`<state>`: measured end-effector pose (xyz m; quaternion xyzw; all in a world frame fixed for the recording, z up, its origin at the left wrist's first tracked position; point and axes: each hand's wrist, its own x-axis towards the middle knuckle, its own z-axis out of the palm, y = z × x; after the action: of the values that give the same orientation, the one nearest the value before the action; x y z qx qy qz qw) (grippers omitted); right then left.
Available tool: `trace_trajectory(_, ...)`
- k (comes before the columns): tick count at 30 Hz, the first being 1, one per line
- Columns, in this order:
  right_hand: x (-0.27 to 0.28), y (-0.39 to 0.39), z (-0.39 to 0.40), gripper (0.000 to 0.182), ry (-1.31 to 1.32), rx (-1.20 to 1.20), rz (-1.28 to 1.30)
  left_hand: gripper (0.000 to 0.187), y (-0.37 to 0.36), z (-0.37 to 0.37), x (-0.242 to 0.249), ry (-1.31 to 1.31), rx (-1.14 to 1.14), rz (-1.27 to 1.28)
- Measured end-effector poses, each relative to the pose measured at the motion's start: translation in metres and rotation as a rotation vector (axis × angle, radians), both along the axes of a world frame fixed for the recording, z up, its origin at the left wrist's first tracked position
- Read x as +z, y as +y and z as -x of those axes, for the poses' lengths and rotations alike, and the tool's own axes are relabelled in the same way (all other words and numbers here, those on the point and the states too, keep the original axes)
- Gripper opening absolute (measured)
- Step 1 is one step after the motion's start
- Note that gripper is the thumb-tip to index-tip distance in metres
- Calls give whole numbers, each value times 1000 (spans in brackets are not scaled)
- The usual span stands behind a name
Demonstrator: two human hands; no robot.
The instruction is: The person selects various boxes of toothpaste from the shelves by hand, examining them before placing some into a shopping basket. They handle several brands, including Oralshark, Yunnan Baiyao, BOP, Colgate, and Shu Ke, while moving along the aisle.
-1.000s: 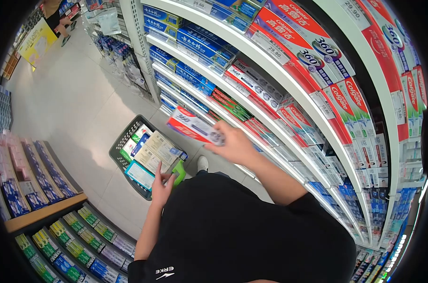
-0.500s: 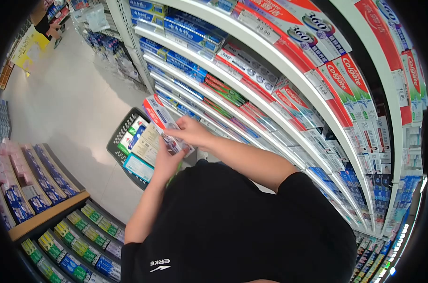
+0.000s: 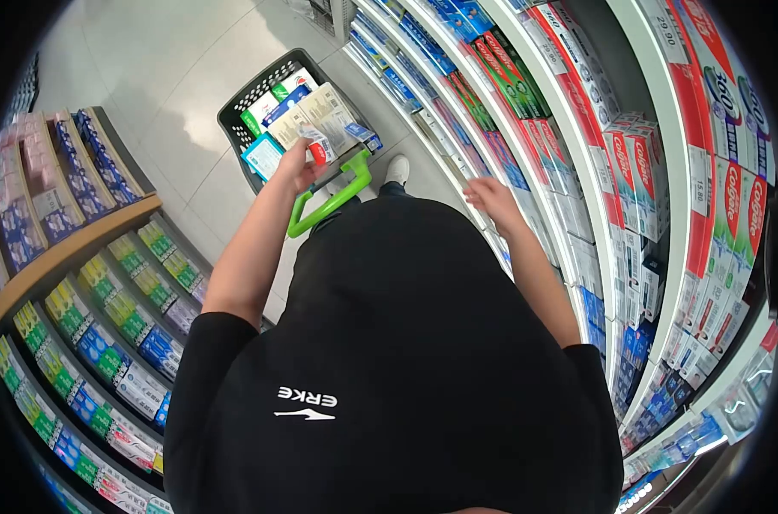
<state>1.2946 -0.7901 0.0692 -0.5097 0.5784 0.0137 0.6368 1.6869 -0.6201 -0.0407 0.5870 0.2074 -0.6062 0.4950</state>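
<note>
Head view: red-and-white box (image 3: 319, 151) in one hand, over the basket (image 3: 254, 91)

From where I stand, the box is end-on at the basket's near side, just above a cream carton (image 3: 320, 111). Whether it touches the things beneath, I can't tell. The left hand (image 3: 293, 165) has its fingers wrapped around it, beside the green handle (image 3: 327, 208).

What has just changed is the grip: the right hand (image 3: 492, 202) has let go, so the left alone now carries the box. That right hand is empty, fingers loosely bent, hanging near the shelves of Colgate boxes (image 3: 637, 176).

Half a second ago both hands held the box, its long printed face showing; now little beyond its end can be made out. The view has tipped further down too, taking the walker and yellow sign out of sight and bringing a white shoe (image 3: 397, 169) fully in. A teal pack (image 3: 263, 157) lies in the basket, and packaged rows (image 3: 106, 291) fill the display on the person's left.
</note>
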Motion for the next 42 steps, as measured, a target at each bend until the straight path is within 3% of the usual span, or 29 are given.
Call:
trace_trajectory(6, -29, 35, 85, 45, 150, -171, -109, 37, -13, 13, -67, 190, 68, -60)
trace_trajectory(11, -39, 59, 132, 46, 212, -236, -121, 38, -24, 31, -82, 108, -122, -96)
trace_trajectory(14, -37, 70, 141, 45, 239, -274, -113, 33, -31, 35, -97, 105, -197, -150)
trace_trajectory(19, -19, 81, 140, 40, 242, -279, -67, 26, -27, 38, -123, -167, -475, -156)
trace_trajectory(22, -20, 84, 140, 41, 219, -302, -43, 24, -24, 26, -144, -65, -460, -112)
trace_trajectory(26, -8, 75, 129, 44, 228, -291, -30, 28, -29, 23, -141, -72, -547, -133)
trace_trajectory(29, 3, 61, 121, 37, 216, -200, 47, 37, -34, 29, -128, -122, -521, -158)
trace_trajectory(34, 114, 19, 77, 20, 443, -136, 924, 64, -29, 37, -99, -186, -605, -196)
trace_trajectory(36, 150, 0, 84, 21, 548, -27, 1502, 70, -20, 35, -93, -190, -612, -176)
trace_trajectory(38, 188, -18, 92, 30, 702, 35, 1742, 75, -2, 29, -94, -194, -611, -128)
trace_trajectory(42, 216, -40, 109, 51, 927, 105, 1809, 64, 31, 27, -74, -539, -644, -33)
